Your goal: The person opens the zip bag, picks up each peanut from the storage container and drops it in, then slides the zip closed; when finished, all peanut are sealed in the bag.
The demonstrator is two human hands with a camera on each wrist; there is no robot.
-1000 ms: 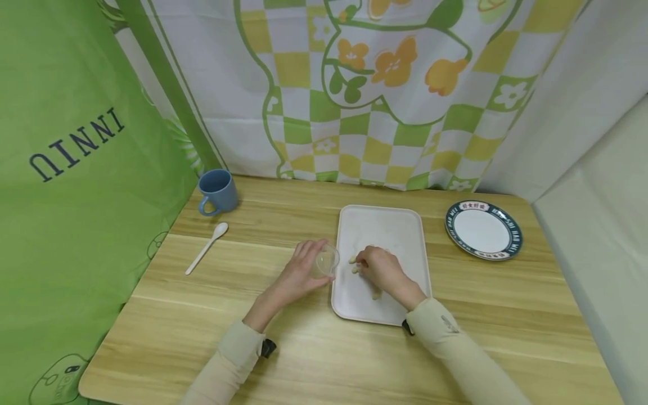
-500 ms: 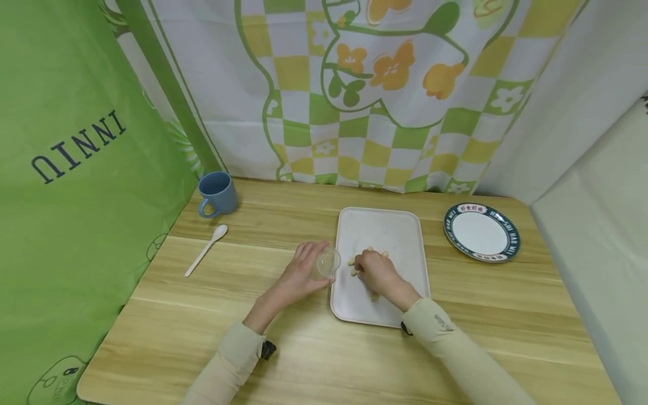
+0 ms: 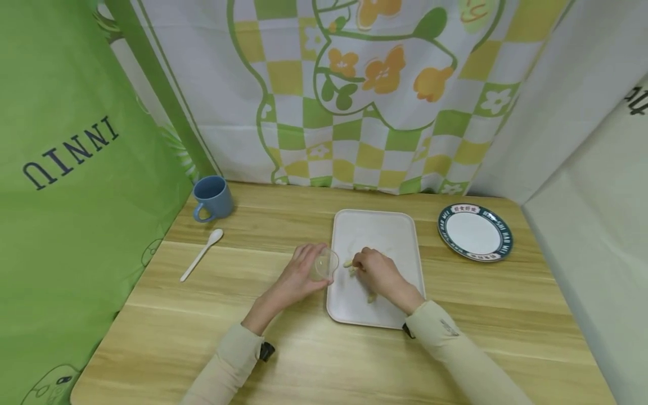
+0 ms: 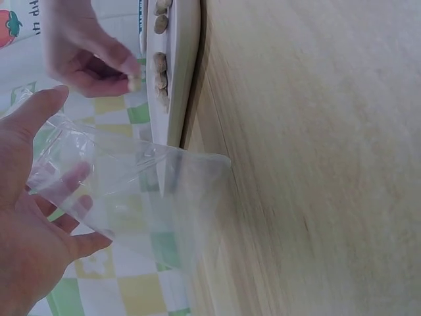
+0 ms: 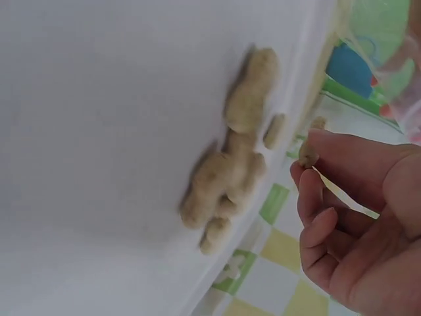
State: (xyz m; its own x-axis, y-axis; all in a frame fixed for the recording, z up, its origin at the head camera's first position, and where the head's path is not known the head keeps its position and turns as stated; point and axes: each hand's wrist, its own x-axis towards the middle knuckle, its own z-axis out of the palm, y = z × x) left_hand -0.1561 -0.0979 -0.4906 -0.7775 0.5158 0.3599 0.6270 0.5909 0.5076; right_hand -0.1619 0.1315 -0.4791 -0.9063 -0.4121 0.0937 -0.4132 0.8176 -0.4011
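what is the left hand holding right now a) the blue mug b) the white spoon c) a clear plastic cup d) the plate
c: the left hand grips a clear plastic cup at the edge of the white tray, its see-through wall plain in the left wrist view.

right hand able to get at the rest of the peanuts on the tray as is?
Probably yes. The right hand is already over the white tray, pinching one peanut, and the other peanuts lie uncovered beside its fingers. It would likely have to drop the held one first.
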